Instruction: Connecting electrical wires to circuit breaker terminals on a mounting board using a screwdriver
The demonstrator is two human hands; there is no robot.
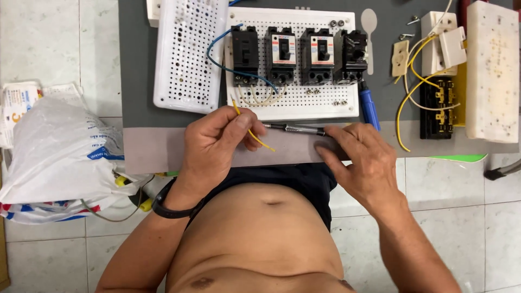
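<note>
Left hand (214, 144): fingers pinched together on a short yellow wire (251, 132), held just in front of the near edge of the white perforated board (304, 97).
Yellow wire: it passes through the pinch — one end pokes up toward the board, the other trails down and right over the grey mat (157, 149), free of any terminal.
Right hand (363, 160): lies flat on the mat, fingertips resting on the right end of a slim dark screwdriver (296, 128); the fingers are together, pressing rather than gripping.
Screwdriver: lies level between the two hands, its left tip just beside the left thumb.
Board: four black breakers (298, 54) in a row at the far side, a blue wire (228, 59) looping from the leftmost.
Doing it well: I judge the wire wants a firm pinch close to its upper end, so that end stays steady.
Around: a white plastic bag (54, 157) at the left; switch parts with yellow leads (429, 81) at the right.
</note>
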